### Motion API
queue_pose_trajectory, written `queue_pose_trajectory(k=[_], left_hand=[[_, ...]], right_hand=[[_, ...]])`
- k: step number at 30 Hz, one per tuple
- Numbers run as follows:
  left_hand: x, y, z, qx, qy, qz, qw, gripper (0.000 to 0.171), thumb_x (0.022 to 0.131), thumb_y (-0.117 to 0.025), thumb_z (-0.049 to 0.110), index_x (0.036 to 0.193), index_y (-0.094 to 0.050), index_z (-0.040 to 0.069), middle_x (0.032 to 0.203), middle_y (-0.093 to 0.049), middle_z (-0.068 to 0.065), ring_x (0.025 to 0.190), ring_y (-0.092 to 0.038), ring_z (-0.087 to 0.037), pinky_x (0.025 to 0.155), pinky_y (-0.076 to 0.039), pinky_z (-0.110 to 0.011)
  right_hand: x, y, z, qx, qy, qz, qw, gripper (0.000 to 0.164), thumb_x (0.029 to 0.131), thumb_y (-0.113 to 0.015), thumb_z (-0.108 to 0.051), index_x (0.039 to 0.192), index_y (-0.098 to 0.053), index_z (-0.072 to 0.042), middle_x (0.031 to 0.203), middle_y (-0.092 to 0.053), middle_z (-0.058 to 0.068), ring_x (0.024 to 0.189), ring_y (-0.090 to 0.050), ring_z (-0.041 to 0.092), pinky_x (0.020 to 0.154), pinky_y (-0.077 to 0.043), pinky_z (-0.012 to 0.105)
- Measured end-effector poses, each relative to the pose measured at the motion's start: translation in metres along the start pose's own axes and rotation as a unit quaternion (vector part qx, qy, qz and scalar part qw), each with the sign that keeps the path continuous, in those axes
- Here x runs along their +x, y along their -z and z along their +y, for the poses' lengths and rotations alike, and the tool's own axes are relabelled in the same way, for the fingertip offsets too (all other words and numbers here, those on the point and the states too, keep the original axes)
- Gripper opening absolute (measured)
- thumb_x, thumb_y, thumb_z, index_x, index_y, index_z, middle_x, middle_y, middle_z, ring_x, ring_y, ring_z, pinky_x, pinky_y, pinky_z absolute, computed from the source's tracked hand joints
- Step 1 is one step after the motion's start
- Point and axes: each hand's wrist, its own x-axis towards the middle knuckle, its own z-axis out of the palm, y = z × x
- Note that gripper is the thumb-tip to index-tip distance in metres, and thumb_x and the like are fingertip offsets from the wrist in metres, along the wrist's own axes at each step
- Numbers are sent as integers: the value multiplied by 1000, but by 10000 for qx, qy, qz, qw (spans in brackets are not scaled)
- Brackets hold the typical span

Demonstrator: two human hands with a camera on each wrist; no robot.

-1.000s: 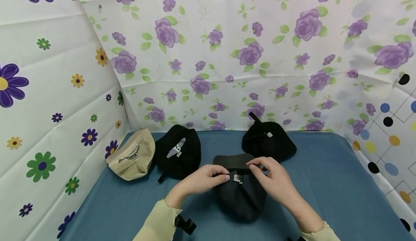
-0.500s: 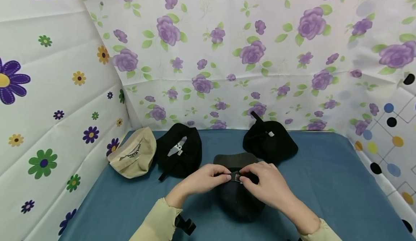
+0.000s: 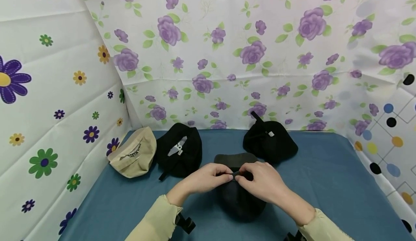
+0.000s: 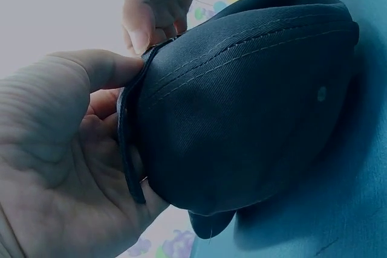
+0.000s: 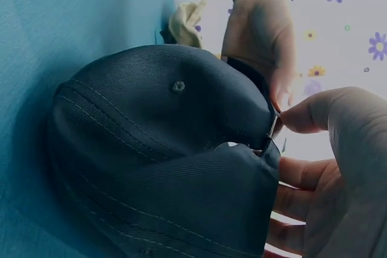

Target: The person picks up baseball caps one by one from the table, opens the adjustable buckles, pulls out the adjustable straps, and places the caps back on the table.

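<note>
A dark baseball cap (image 3: 241,201) lies in front of the person, its brim (image 3: 235,159) pointing away and its back strap toward the hands. The left hand (image 3: 206,178) pinches the strap from the left, thumb on the near side and fingers behind. From the right, the right hand (image 3: 264,180) pinches the strap by its metal buckle, the two thumbs almost meeting. In the right wrist view the buckle (image 5: 272,126) shows at the right thumb tip, above the cap's rear opening. The left wrist view shows the stitched crown (image 4: 242,101) resting on the blue cloth.
A beige cap (image 3: 134,156) and a black cap (image 3: 191,154) lie side by side at the back left. Another black cap (image 3: 271,143) sits at the back right, its strap sticking up. Blue cloth (image 3: 331,183) covers the table, with flowered sheets (image 3: 201,53) hung around it.
The right hand has moved left and in, from loose above the cap's right side to pinching the strap at the buckle, which its fingers now cover. The left hand keeps its grip.
</note>
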Motion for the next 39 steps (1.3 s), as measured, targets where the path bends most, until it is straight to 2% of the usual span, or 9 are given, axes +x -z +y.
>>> queue_pose_trajectory(k=[8, 13, 21, 27, 34, 39], left_hand=[[-1, 0, 1, 0, 61, -5, 10000, 19, 108, -56, 29, 115, -73, 23, 64, -48, 5, 52, -38, -12, 56, -34, -27], [0, 0, -1, 48, 27, -18, 10000, 19, 108, -56, 28, 115, -73, 24, 64, -48, 4, 53, -39, -12, 56, -34, -27], [0, 1, -2, 126, -19, -16, 9999, 19, 108, -57, 27, 116, -74, 23, 65, -48, 4, 53, -39, -12, 57, -34, -27], [-1, 3, -5, 191, 44, 30, 9998, 19, 108, -57, 26, 115, -73, 23, 68, -49, 4, 56, -41, -12, 59, -35, -27], [-1, 4, -7, 184, 35, 9, 9998, 19, 108, -56, 27, 116, -73, 23, 68, -48, 4, 57, -40, -13, 59, -35, -28], [0, 5, -11, 166, -34, -22, 9999, 20, 108, -56, 27, 117, -73, 23, 71, -50, 3, 59, -41, -12, 61, -35, -27]], right_hand=[[0, -5, -4, -85, -243, 89, 9996, 6, 95, -70, -36, 95, -73, -30, 81, -61, -18, 74, -53, 4, 85, -45, 45], [-1, -6, -6, 30, -377, 112, 9992, 7, 94, -72, -32, 98, -75, -28, 87, -65, -15, 77, -57, 5, 89, -47, 46], [-4, -9, -5, 393, -552, 115, 9976, 11, 94, -71, -27, 104, -77, -26, 97, -70, -11, 80, -60, 5, 75, -51, 38], [-5, -8, -4, 676, -783, -85, 9946, 17, 94, -69, -27, 110, -76, -28, 110, -70, -9, 89, -61, 7, 78, -50, 38], [-5, -7, 1, 1142, -758, -262, 9902, 19, 96, -67, -24, 114, -75, -25, 113, -70, -7, 82, -59, 7, 76, -49, 37], [-4, -6, 3, 1417, -732, -442, 9862, 23, 98, -64, -22, 118, -74, -21, 117, -70, -5, 84, -59, 10, 78, -50, 37]])
